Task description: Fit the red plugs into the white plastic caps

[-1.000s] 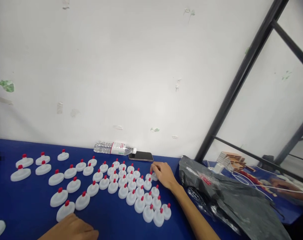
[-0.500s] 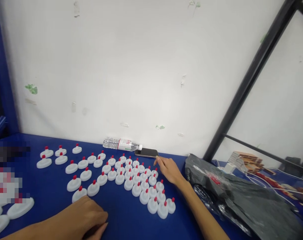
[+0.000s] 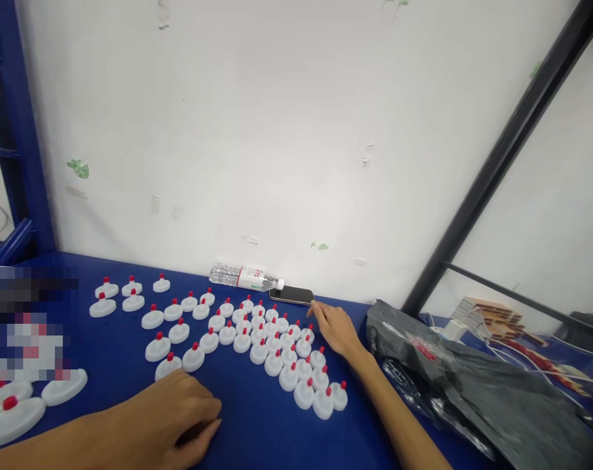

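My left hand (image 3: 181,411) rests low on the blue table, fingers curled and the thumb close to the index finger, with nothing seen between them. Just beyond it stands a white round cap with a red tip (image 3: 169,369), partly covered by the hand. My right hand (image 3: 336,328) lies at the right edge of a dense cluster of such caps (image 3: 273,364). Its index finger is stretched out to the right end of a dark phone (image 3: 292,296), seemingly at its corner; the other fingers bend underneath. It holds nothing that I can see.
A clear plastic bottle (image 3: 250,277) lies along the white wall beside the phone. More caps (image 3: 103,308) stand at the left; a blurred patch hides part of that side. A grey plastic bag (image 3: 453,372) fills the right, below a dark slanted post (image 3: 486,176).
The whole view has shifted slightly, so things sit a little further right and more caps show at lower left. Both hands keep nearly the same pose and place on the table.
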### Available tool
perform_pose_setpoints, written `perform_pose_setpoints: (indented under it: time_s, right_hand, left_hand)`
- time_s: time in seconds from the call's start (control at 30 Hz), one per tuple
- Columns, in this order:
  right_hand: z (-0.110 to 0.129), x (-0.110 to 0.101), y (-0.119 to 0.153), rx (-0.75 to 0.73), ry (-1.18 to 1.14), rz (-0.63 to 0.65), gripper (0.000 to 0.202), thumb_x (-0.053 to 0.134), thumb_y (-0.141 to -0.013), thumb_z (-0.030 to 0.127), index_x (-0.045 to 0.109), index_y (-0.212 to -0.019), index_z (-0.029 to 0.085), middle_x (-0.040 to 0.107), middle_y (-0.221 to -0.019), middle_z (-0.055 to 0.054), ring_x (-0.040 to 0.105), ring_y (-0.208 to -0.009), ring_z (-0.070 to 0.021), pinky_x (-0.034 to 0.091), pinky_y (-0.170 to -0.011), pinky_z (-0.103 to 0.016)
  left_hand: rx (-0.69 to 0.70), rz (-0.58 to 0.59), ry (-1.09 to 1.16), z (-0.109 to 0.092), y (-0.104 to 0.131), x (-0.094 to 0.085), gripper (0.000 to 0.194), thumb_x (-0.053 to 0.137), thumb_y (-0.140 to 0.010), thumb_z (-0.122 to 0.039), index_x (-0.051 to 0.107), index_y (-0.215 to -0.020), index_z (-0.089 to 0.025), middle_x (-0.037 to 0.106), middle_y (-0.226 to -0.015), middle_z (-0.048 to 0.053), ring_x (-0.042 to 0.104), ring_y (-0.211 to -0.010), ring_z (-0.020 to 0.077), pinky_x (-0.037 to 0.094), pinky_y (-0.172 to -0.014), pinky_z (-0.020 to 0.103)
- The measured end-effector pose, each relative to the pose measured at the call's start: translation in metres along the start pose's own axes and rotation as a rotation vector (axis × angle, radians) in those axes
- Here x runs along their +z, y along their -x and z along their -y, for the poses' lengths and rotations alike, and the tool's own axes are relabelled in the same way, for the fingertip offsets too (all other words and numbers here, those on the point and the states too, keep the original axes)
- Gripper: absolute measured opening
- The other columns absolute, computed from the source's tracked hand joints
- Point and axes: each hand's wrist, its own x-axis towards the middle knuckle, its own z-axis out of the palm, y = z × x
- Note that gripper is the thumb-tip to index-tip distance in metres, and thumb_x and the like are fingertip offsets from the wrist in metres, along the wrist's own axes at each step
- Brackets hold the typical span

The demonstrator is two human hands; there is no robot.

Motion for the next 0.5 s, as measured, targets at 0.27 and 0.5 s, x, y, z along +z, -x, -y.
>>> perform_pose_setpoints:
  time_s: [0.27,0.5]
  right_hand:
    - [0.005,0.001,0.001,-0.016,-0.011,0.044,0.057,0.026,-0.112,0.049,0.075,-0.096,0.026,0.070,-0.069,0.000,0.068,-0.073,-0.0210,0.040,-0.074,-0.030]
    - [0.007,0.004,0.001,0.009,-0.007,0.049,0.055,0.027,-0.111,0.050,0.075,-0.100,0.027,0.070,-0.067,-0.001,0.071,-0.075,-0.0237,0.041,-0.074,-0.032]
  left_hand:
    - [0.001,0.087,0.009,0.001,-0.002,-0.001,0.025,0.043,-0.094,-0.014,0.044,-0.070,-0.024,0.064,-0.064,-0.003,0.056,-0.053,0.0134,0.038,-0.056,0.030]
    - [0.052,-0.067,-0.043,0.003,-0.002,0.006,0.027,0.045,-0.092,-0.014,0.036,-0.068,-0.024,0.057,-0.058,-0.005,0.049,-0.047,0.0117,0.035,-0.049,0.030]
